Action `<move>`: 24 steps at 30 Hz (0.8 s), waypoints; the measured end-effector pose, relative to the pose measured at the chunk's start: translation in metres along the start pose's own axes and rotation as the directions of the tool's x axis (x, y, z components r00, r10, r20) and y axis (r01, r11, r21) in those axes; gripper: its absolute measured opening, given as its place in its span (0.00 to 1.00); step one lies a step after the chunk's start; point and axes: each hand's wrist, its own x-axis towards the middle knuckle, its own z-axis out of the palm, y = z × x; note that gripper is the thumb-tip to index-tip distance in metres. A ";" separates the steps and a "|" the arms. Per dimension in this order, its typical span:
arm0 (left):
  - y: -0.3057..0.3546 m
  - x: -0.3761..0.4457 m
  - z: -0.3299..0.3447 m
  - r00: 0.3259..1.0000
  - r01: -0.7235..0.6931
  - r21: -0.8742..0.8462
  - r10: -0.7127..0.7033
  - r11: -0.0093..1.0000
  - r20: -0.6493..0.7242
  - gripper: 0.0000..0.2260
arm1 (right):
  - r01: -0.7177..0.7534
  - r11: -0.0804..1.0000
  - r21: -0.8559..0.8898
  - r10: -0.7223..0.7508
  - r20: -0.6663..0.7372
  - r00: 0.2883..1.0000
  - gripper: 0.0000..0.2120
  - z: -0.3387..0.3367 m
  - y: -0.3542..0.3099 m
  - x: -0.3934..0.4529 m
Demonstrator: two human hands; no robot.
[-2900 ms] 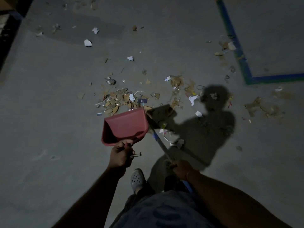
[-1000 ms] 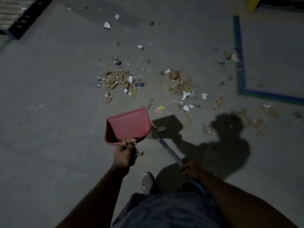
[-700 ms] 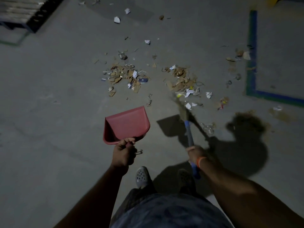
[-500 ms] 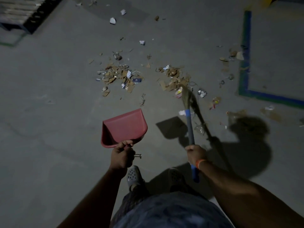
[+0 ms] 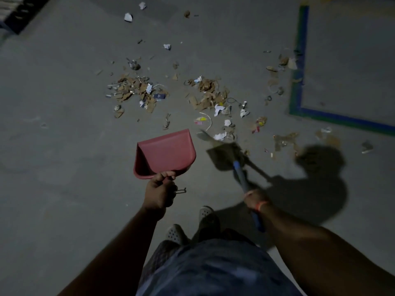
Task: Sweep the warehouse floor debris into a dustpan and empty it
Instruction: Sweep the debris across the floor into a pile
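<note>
The broom head (image 5: 215, 144) is smeared by motion blur, its bristles indistinct. The dustpan's handle (image 5: 165, 178) is hidden inside the left hand (image 5: 159, 192). The right hand (image 5: 254, 198) is blurred too. A dark pallet-like shape (image 5: 19, 11) is cut off at the top-left corner. Many debris scraps (image 5: 136, 90) are too small to identify.
</note>
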 end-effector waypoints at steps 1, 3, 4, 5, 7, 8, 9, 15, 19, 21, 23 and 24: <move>-0.001 -0.004 0.001 1.000 0.000 0.005 0.000 1.000 -0.007 0.11 | -0.013 0.999 0.031 0.015 -0.066 0.998 0.13 -0.008 -0.006 0.003; -0.004 -0.012 0.001 1.000 -0.006 0.006 0.006 1.000 -0.020 0.12 | -0.015 0.995 0.094 0.028 -0.139 0.990 0.17 -0.022 -0.018 0.010; -0.006 -0.016 0.001 1.000 -0.010 0.002 0.010 1.000 -0.027 0.12 | -0.006 0.991 0.137 0.027 -0.154 0.988 0.18 -0.027 -0.023 0.017; -0.009 -0.021 0.001 0.999 -0.015 -0.003 0.015 1.000 -0.035 0.12 | 0.008 0.983 0.185 0.025 -0.174 0.984 0.18 -0.031 -0.026 0.020; -0.016 -0.031 0.000 0.998 -0.024 -0.014 0.023 1.000 -0.051 0.12 | 0.043 0.957 0.288 0.022 -0.218 0.976 0.14 -0.036 -0.025 0.021; -0.020 -0.037 0.000 0.998 -0.027 -0.020 0.026 0.999 -0.058 0.12 | 0.075 0.943 0.325 0.008 -0.247 0.969 0.10 -0.038 -0.024 0.014; -0.026 -0.042 0.000 0.998 -0.031 -0.026 0.029 0.999 -0.063 0.12 | 0.114 0.930 0.350 -0.019 -0.264 0.964 0.07 -0.041 -0.020 0.004; -0.077 -0.083 0.016 0.995 -0.039 -0.056 0.034 0.998 -0.092 0.11 | 0.223 0.901 0.372 -0.145 -0.225 0.963 0.09 -0.040 0.049 -0.037; -0.127 -0.117 0.044 0.998 -0.009 -0.085 0.003 0.996 -0.068 0.12 | 0.243 0.952 0.188 -0.233 -0.072 0.970 0.10 -0.038 0.121 -0.063; -0.148 -0.134 0.060 0.999 0.005 -0.080 -0.009 0.997 -0.051 0.12 | 0.228 0.968 0.105 -0.233 0.041 0.972 0.11 -0.040 0.152 -0.075; -0.160 -0.151 0.076 0.999 0.012 -0.077 -0.014 0.997 -0.031 0.11 | 0.213 0.976 0.045 -0.216 0.121 0.969 0.12 -0.043 0.176 -0.085; -0.162 -0.159 0.084 1.000 0.013 -0.074 -0.014 0.997 -0.023 0.11 | 0.207 0.978 0.024 -0.208 0.147 0.967 0.12 -0.045 0.187 -0.089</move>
